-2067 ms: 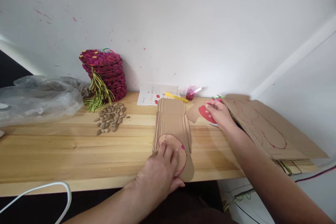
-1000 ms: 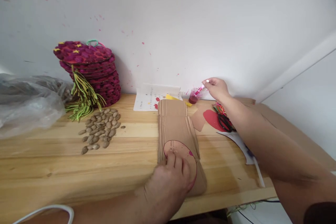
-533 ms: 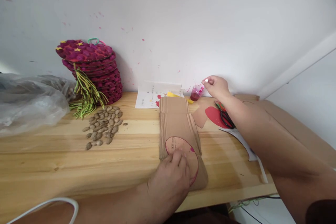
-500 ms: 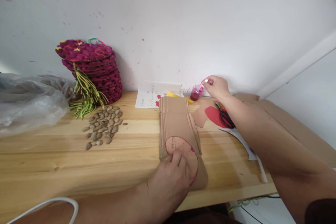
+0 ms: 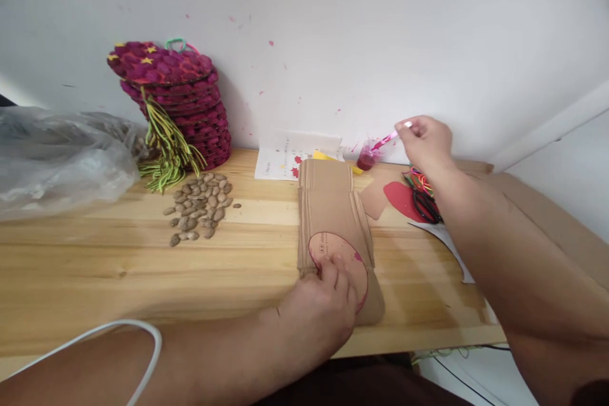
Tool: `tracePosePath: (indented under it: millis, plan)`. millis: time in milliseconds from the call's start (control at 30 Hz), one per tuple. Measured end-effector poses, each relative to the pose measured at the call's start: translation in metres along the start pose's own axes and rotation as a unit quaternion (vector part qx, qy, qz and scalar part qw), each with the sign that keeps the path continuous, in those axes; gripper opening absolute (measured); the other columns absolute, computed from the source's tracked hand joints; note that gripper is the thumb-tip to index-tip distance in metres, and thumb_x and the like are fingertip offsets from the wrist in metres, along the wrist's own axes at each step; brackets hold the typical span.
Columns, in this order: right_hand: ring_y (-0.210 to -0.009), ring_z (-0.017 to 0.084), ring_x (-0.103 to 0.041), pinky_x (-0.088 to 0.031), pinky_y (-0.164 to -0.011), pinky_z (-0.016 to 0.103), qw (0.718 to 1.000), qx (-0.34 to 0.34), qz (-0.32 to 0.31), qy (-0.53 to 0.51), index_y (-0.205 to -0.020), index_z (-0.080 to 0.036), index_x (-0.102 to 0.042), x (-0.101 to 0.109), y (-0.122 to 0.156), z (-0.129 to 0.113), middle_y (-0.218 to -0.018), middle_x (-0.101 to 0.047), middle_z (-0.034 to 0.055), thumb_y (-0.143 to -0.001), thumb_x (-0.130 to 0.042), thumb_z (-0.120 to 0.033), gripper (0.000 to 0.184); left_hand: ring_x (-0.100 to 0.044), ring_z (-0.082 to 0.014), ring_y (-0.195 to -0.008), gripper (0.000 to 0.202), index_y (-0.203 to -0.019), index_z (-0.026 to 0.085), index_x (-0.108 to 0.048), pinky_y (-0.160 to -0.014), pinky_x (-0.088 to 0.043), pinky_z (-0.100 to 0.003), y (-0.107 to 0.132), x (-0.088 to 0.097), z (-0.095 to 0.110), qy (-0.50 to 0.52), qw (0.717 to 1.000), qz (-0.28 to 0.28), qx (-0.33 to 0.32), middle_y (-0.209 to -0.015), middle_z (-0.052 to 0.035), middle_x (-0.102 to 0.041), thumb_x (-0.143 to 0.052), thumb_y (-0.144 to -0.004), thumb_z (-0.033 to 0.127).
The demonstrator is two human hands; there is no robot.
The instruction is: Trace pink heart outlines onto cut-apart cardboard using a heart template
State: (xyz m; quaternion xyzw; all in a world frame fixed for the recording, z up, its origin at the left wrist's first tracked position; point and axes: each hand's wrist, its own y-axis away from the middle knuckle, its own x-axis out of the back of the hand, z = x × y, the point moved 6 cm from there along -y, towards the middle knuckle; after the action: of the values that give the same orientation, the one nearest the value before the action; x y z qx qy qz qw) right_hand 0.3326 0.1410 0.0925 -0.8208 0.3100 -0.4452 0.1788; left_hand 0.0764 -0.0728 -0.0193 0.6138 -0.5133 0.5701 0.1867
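Note:
My left hand [image 5: 330, 298] presses bunched fingers on an oval cardboard piece [image 5: 347, 263] with a dark red edge and magenta spots. The oval lies over a stack of brown folded cardboard [image 5: 328, 209]. My right hand [image 5: 425, 143] pinches the white end of a slim stick [image 5: 387, 138] smeared magenta; I cannot make out whether it is a brush. Its lower end slants into a small clear cup [image 5: 367, 158] with dark red liquid. Near my right forearm lie black-handled scissors [image 5: 425, 204] and a red paper oval [image 5: 402, 200].
A magenta bumpy lantern-like form [image 5: 176, 101] with a green tassel [image 5: 174, 146] stands at the back left. Several peanuts [image 5: 202, 200] and a clear plastic bag [image 5: 61, 165] lie there. White paper [image 5: 273, 162] rests by the paint-spattered wall. A white cable [image 5: 152, 342] crosses my left forearm.
My right hand has moved up and away from the cup, and more of the magenta stick shows. The left hand stays on the oval. The view has shifted a little.

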Motion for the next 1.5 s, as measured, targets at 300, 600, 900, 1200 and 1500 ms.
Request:
tracePosePath:
  millis: [300, 600, 900, 1200, 1500]
  plan:
    - [-0.065, 0.015, -0.053, -0.041, -0.060, 0.029, 0.959, 0.049, -0.192, -0.204, -0.085, -0.022, -0.064, 0.014, 0.111, -0.083, -0.072, -0.059, 0.0006, -0.093, -0.060, -0.046, 0.025, -0.072, -0.0385, -0.102, 0.040, -0.122, 0.003, -0.068, -0.055, -0.059, -0.034, 0.002, 0.009, 0.005, -0.012, 1.000, 0.003, 0.009, -0.121, -0.0235, -0.070, -0.046, -0.090, 0.015]
    - [-0.068, 0.012, -0.051, -0.040, -0.065, 0.027, 0.889, 0.209, -0.360, -0.191, -0.088, -0.018, -0.059, -0.006, 0.176, -0.139, -0.075, -0.057, -0.0009, -0.099, -0.052, -0.027, 0.016, -0.068, -0.0411, -0.111, 0.041, -0.128, 0.003, -0.065, -0.062, -0.062, -0.036, 0.004, 0.009, 0.010, 0.020, 1.000, -0.016, 0.018, -0.126, -0.0245, -0.067, -0.047, -0.094, 0.017]
    - [-0.073, 0.015, -0.054, -0.040, -0.073, 0.031, 0.854, 0.273, -0.406, -0.174, -0.084, -0.019, -0.057, -0.010, 0.189, -0.153, -0.075, -0.064, 0.0006, -0.099, -0.051, -0.025, 0.017, -0.070, -0.0391, -0.107, 0.040, -0.126, 0.002, -0.066, -0.077, -0.062, -0.042, 0.002, 0.016, 0.008, 0.005, 1.000, 0.009, 0.005, -0.112, -0.0273, -0.071, -0.049, -0.094, 0.020]
    - [-0.072, 0.015, -0.053, -0.040, -0.073, 0.030, 0.848, 0.281, -0.420, -0.157, -0.082, -0.020, -0.055, -0.012, 0.192, -0.156, -0.074, -0.063, 0.0004, -0.098, -0.050, -0.021, 0.017, -0.071, -0.0374, -0.107, 0.039, -0.126, 0.002, -0.066, -0.075, -0.061, -0.041, 0.002, 0.017, 0.007, 0.018, 1.000, 0.006, 0.014, -0.110, -0.0252, -0.073, -0.050, -0.093, 0.017]
    - [-0.069, 0.015, -0.052, -0.040, -0.073, 0.030, 0.842, 0.302, -0.419, -0.156, -0.081, -0.020, -0.052, -0.016, 0.190, -0.162, -0.072, -0.063, -0.0005, -0.099, -0.049, -0.021, 0.018, -0.070, -0.0398, -0.106, 0.039, -0.124, 0.000, -0.066, -0.064, -0.061, -0.038, 0.000, 0.018, 0.006, 0.022, 0.999, -0.022, 0.007, -0.114, -0.0261, -0.071, -0.046, -0.094, 0.016]
